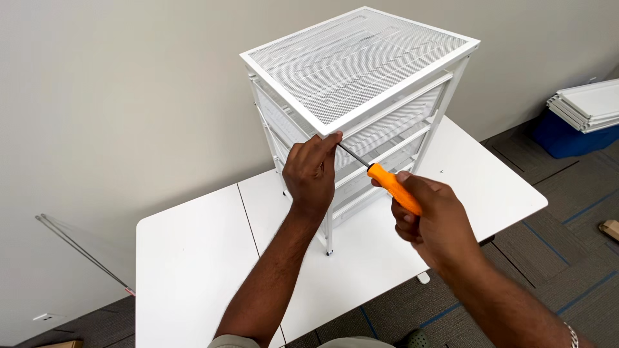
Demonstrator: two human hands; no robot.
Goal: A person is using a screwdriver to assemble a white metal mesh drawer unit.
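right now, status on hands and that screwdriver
Right hand gripping orange-handled screwdriver. Left hand pinching its tip at the white mesh drawer unit front corner. Nothing in the way.

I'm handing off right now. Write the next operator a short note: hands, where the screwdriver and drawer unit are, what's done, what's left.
Right hand: closed grip on the orange-handled screwdriver.
Left hand: fingertips at the screwdriver's tip, against the front corner of the white mesh drawer unit, just under its top frame.
Drawer unit stands upright on the white table, mesh top on, drawers in.
Done: frame looks assembled.
Left: probably the screw at this corner; the fingers hide it, so check it.
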